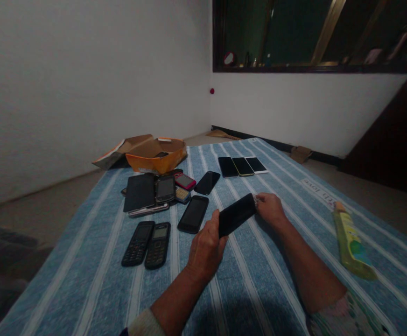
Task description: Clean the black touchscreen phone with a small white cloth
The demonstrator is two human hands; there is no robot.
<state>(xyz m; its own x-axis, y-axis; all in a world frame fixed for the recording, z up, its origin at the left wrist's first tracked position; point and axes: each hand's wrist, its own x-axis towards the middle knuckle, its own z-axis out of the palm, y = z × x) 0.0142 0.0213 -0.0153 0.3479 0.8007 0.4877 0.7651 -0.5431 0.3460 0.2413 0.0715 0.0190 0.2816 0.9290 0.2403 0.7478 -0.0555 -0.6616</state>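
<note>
A dark-screened smartphone (237, 215) is held tilted above the striped cloth, its screen facing up. My left hand (206, 247) is closed around its near left end, with the thumb along the edge. At the far right end, my right hand (270, 209) is closed in a pinch against the phone's edge; a small pale bit shows at the fingertips, too small to name. Left of the held phone lies a black smartphone (193, 214), and behind that another black phone (207, 182). Two black keypad phones, one of them a small-screened phone (157, 245), lie side by side at the front left.
A pile of phones with a black tablet-like slab (139, 192) sits at left. Behind it stands an open orange cardboard box (157, 163). Three smartphones, including a white-edged one (256, 164), lie in a row at the back. A yellow-green bottle (352, 242) lies at right.
</note>
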